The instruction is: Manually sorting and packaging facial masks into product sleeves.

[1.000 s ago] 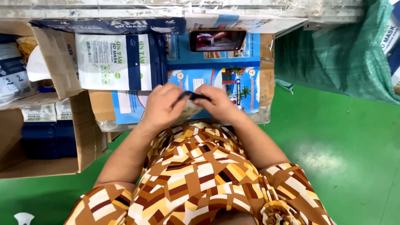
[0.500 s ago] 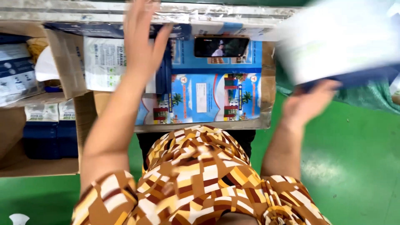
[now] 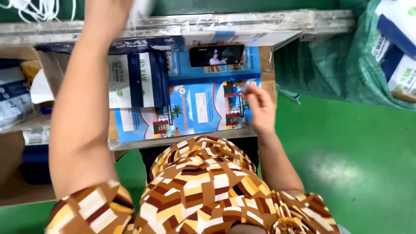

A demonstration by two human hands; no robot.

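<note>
My left arm is raised high, and my left hand [image 3: 107,17] reaches the top edge of the view beside a blurred white thing [image 3: 141,8]. Its fingers are cut off, so its grip does not show. My right hand [image 3: 258,105] hovers low over a blue printed sheet [image 3: 199,110] on the table, fingers loosely apart and holding nothing. A white and dark-blue flat pack [image 3: 135,80] lies on the sheet just right of my left forearm. Behind the sheet a phone [image 3: 216,55] with a lit screen lies flat.
A green woven sack [image 3: 333,65] stands open at the right with white and blue boxes [image 3: 396,47] in it. Cardboard boxes [image 3: 17,182] with more packs stand at the left. White mask loops [image 3: 39,8] hang at the top left. The floor [image 3: 346,164] is green.
Both hands were together at the table's middle. My right hand then swung a white and blue box to the right and has come back with nothing in it. My left hand has gone up.
</note>
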